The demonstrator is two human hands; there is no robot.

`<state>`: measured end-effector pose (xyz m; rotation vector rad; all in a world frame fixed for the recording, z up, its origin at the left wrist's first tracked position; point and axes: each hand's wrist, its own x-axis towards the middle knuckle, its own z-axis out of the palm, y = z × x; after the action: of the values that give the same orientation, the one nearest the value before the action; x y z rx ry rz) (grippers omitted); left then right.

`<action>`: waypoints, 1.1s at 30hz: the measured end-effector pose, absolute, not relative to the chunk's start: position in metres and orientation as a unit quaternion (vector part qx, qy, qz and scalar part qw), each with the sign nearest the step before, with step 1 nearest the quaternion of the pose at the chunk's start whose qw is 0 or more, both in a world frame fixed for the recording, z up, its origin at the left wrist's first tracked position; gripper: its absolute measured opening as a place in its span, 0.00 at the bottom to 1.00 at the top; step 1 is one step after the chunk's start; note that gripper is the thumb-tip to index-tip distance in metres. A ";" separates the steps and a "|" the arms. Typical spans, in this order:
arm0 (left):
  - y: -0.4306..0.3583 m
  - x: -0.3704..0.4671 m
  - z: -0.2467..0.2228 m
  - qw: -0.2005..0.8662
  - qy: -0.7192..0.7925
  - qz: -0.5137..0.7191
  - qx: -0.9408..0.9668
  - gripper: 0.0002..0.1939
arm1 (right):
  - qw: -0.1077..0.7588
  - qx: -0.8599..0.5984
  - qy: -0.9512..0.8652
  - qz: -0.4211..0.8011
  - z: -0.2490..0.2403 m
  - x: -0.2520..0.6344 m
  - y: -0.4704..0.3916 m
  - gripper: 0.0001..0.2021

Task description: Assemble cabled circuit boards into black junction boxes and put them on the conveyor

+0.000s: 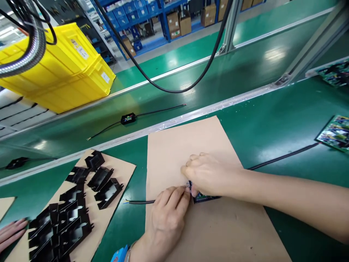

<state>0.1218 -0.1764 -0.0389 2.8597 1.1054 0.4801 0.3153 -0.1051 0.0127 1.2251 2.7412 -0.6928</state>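
Both hands meet over a black-cased circuit board [205, 198] on a brown cardboard sheet [180, 149]. My left hand [170, 213] has its fingers pressed together at the case's left end, where a black cable [140, 202] with bare coloured wire ends comes out. From the right, my right hand [209, 174] reaches over the case with curled fingers and thumb pressed on its left part. The hands cover much of the case. Another black cable [283, 156] runs from behind my right forearm to a green circuit board [336, 133].
Several empty black cases [73, 214] lie on cardboard at the left, beside another person's fingers [12, 233]. A wired module [128, 118] lies beyond the metal rail [196, 112]. Yellow crates [68, 69] stand behind; a black cable [174, 91] hangs overhead.
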 end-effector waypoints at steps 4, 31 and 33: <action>-0.165 0.120 -0.035 0.133 0.385 0.184 0.895 0.17 | 0.087 0.395 0.883 -0.238 0.018 0.300 -0.096 0.06; -0.156 0.143 -0.039 0.123 0.208 0.145 0.959 0.14 | -0.123 0.483 0.827 -0.259 -0.002 0.409 -0.162 0.11; -0.156 0.144 -0.039 0.136 0.210 0.141 0.958 0.14 | -0.125 0.469 0.830 -0.275 -0.001 0.404 -0.162 0.11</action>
<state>0.1441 -0.1563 -0.0389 2.7743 0.6073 0.4091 0.4043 -0.1620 -0.0008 1.6036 2.8371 -0.9396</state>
